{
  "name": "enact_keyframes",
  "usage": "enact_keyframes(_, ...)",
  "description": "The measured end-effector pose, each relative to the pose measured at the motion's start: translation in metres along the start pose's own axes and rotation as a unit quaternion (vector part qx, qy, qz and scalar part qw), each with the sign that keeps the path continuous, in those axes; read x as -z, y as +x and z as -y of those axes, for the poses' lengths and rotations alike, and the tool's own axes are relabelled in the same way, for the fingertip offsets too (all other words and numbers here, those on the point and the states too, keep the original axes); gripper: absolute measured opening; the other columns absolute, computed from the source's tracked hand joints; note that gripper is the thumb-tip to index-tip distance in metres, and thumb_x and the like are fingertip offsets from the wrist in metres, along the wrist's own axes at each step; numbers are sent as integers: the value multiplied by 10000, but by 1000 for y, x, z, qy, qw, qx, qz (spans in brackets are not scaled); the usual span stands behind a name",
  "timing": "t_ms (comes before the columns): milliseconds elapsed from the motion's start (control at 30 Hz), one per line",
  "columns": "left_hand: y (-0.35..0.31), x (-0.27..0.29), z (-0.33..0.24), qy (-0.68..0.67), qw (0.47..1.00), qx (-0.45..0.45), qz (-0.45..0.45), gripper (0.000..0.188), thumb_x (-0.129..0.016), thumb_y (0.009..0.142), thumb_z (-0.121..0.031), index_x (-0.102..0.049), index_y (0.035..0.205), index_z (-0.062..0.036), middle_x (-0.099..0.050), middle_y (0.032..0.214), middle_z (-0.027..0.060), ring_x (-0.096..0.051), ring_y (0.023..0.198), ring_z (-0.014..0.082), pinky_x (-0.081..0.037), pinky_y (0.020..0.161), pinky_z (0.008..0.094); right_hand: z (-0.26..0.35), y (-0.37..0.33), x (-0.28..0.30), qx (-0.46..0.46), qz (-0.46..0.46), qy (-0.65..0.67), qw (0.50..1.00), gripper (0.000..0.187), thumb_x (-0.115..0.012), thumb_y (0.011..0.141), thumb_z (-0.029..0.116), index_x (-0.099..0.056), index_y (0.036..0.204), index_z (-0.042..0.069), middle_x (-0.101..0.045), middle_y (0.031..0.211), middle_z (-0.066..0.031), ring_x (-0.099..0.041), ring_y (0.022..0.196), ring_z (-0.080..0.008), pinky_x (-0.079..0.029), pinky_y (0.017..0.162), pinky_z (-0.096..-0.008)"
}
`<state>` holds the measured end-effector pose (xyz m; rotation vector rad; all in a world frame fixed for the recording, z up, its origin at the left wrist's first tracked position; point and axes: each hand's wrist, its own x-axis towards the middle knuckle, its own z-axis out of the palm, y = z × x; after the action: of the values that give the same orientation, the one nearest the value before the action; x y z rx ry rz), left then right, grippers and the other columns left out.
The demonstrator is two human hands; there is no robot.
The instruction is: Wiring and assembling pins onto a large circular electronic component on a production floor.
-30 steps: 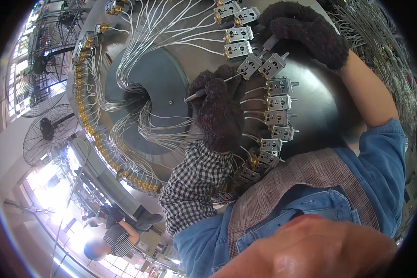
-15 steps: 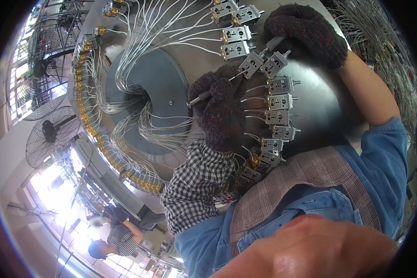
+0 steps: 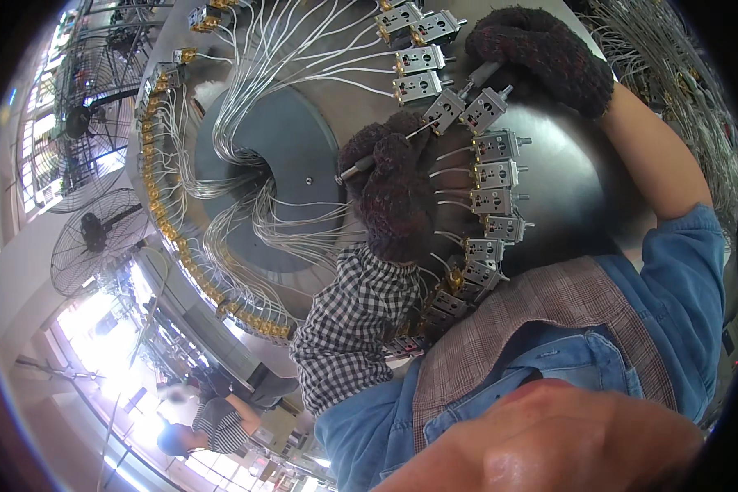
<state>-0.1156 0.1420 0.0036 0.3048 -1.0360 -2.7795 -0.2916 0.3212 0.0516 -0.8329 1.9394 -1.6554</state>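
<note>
My left hand (image 3: 389,189), in a dark knitted glove, is closed around a screwdriver (image 3: 356,170). Its thin shaft reaches the side of a small silver metal box (image 3: 445,111) with a short shaft, which looks like a capillary thermostat. At the upper right, my gloved right hand (image 3: 545,66) is closed on a grey-handled tool (image 3: 482,77); the tool's metal end meets the shaft of that same box. Similar boxes (image 3: 494,174) stand in a curved row along the round metal table (image 3: 578,184), with thin silver tubes (image 3: 246,135) running to the middle.
A grey disc (image 3: 299,135) with a central opening takes in the tubes. Brass-coloured parts (image 3: 160,217) line the far left rim. Bundles of thin tubes (image 3: 672,90) hang at the right. Caged fans (image 3: 94,234) stand at the left; another person (image 3: 221,422) sits at lower left.
Both hands keep their tools on the same box, almost unmoved. The view has shifted slightly, so the table and background sit a little further right.
</note>
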Motion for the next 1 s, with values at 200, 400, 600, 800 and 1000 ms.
enact_keyframes(200,0,0,4,47,998,-28,-28,237,-564,957,-235,-534,1141,-89,-577,1181,125,-544,1149,275,-473,973,452,11,-5,8,-278,56,221,933,241,-645,899,201,-643,1066,27,-682,973,-62,-645,855,-130,-545,705,-294)
enact_keyframes(400,-1,9,6,40,997,16,-67,284,-568,946,-278,-527,1169,-106,-556,1223,63,-510,1195,272,-408,1041,466,-6,-6,6,-186,-2,84,979,269,-639,909,212,-635,1099,22,-674,1023,-75,-630,941,-147,-530,789,-314)
enact_keyframes(600,0,11,6,-3,1000,-6,-25,267,-559,952,-280,-529,1165,-122,-551,1225,55,-510,1196,259,-406,1038,446,-1,-7,10,-151,14,60,987,278,-627,917,170,-609,1138,3,-669,1030,-95,-639,951,-179,-533,802,-324)
enact_keyframes(800,1,6,3,25,1000,-10,-7,173,-539,968,-258,-548,1068,-117,-575,1190,55,-518,1188,246,-417,1018,442,9,-7,7,-202,43,211,955,232,-630,907,121,-601,1102,-1,-665,1024,-125,-670,913,-212,-548,783,-332)
enact_keyframes(1000,1,7,4,31,999,-18,18,215,-549,962,-252,-544,1137,-127,-566,1217,59,-522,1188,248,-393,1045,443,9,-4,4,-201,20,166,965,230,-616,915,110,-588,1101,-22,-665,989,-139,-677,910,-237,-555,771,-327)
